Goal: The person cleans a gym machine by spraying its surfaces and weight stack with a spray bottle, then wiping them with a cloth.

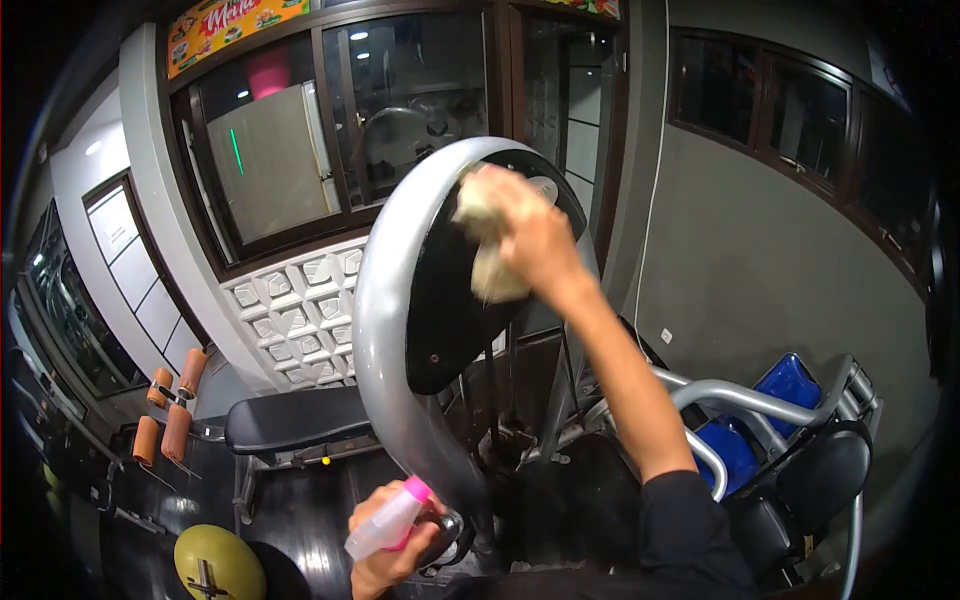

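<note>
Cloth (487,250), pale and crumpled, is pressed against the black round panel (455,300) of a gym machine, near the upper edge of that panel. The right hand (535,235) holds the cloth: its fingers are closed around the bunched fabric, and part of the cloth hangs down below the hand. The right arm goes up from the lower right of the view, bare up to a black sleeve (690,530).

The black panel is set inside a broad silver curved cover (385,330), which bends down on the left side to the base of the machine.

Lower, near the bottom edge of the view, the left hand (385,545) grips a small spray bottle (385,522). The bottle is clear with a pink cap and lies tilted, with the cap pointing up and to the right. The fingers are wrapped around its body.

To the left of the machine stands a black padded bench (295,418), and further left there are orange foam rollers (172,405). A yellow-green weight plate (220,562) lies on the dark floor. On the right side blue seat pads (790,385) and silver tubes (760,400) of another machine are visible. Behind, there are dark windows (400,100) and a grey wall (760,270).
</note>
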